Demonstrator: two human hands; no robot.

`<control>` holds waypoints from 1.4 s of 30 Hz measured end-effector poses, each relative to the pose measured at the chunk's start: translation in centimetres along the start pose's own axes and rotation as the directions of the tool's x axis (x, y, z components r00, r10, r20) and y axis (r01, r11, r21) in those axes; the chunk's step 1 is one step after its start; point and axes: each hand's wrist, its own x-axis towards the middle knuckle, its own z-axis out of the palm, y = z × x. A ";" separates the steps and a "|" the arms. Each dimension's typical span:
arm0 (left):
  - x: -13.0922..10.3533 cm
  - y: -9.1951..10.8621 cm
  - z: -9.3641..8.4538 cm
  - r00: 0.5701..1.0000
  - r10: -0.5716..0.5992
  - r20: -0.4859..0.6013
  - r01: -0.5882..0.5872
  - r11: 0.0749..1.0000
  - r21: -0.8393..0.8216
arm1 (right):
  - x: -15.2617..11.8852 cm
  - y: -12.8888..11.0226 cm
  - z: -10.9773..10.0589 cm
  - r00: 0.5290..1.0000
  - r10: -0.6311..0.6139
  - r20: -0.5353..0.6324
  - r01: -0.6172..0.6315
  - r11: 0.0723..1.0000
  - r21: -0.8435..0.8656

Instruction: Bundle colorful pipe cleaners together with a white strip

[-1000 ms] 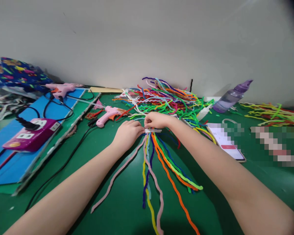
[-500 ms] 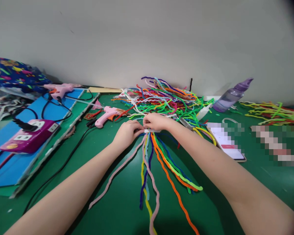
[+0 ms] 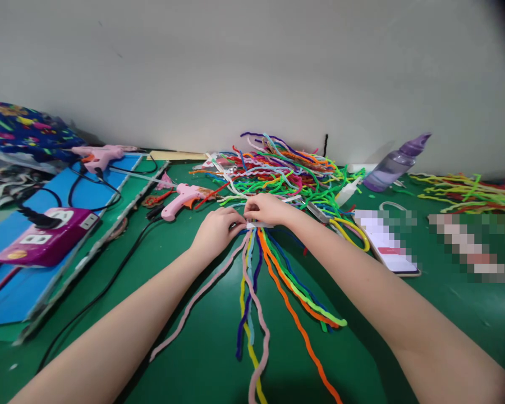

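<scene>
Both hands meet at one small spot on the green counter (image 3: 193, 373), at the left end of a thin white strip (image 3: 258, 225). The left hand (image 3: 214, 230) comes in from its own side with its grip drawn in, thumb against fingertips. The right hand (image 3: 267, 210) reaches over from the other side, palm down, its grip pressed together too; what is between the fingertips is too small to tell. Working from opposite sides probably steadies so slight a piece while leaving room for fine finger work.

From the strip, fuzzy stems (image 3: 266, 335) in pink, yellow, purple, pale blue, orange, green and dark blue run back toward the person, between the forearms. Fanned like this, most can be told apart, though a few cross, and their loose ends seem to be out of the fingers' way.

The pile of stems (image 3: 278, 168) lies just beyond the hands, likely for an easy reach. The nearer glue gun (image 3: 184, 197) lies on its side near the left hand, while the phone (image 3: 387, 244) lies face up beyond the right forearm, perhaps so its screen can be seen
</scene>
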 end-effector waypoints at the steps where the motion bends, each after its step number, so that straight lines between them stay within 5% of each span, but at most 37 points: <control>1: 0.0 0.0 0.0 1.000 0.000 -0.001 0.000 1.000 0.006 | -0.1 0.1 0.1 0.999 0.007 -0.050 -0.005 1.000 0.028; 5: -0.1 0.2 0.0 1.000 -0.007 -0.007 0.008 0.999 0.032 | -0.8 0.3 0.0 0.979 0.038 -0.199 -0.026 0.998 0.061; 11: -0.3 0.3 -0.1 1.000 -0.009 -0.005 0.009 0.998 0.056 | -1.1 0.5 0.3 0.994 0.027 -0.106 -0.023 0.999 0.036; 19: -0.3 0.7 -0.3 1.000 0.018 -0.006 -0.017 0.989 0.144 | -1.5 1.2 0.4 0.970 0.064 -0.233 -0.015 0.978 0.206; 27: -0.7 2.3 -0.9 0.983 0.185 0.006 -0.167 0.874 0.457 | -2.5 1.5 -0.4 0.995 0.021 -0.098 -0.012 0.996 0.091; 33: -0.7 2.2 -0.7 0.995 0.093 -0.033 -0.068 0.884 0.462 | -1.6 1.9 0.2 0.997 0.041 -0.064 -0.036 0.995 0.091; 36: -0.6 2.2 -0.6 0.997 0.069 -0.033 -0.046 0.889 0.455 | -2.0 1.6 0.3 0.984 0.033 -0.174 -0.017 0.996 0.092; 39: -0.5 2.4 -0.6 0.998 0.049 -0.030 -0.030 0.888 0.459 | -3.5 0.7 1.0 0.919 -0.048 -0.391 0.069 0.997 0.040; 42: -0.5 2.6 -0.7 0.999 0.039 -0.027 -0.022 0.891 0.453 | -5.4 -0.3 2.2 0.900 -0.202 -0.387 0.184 0.979 -0.082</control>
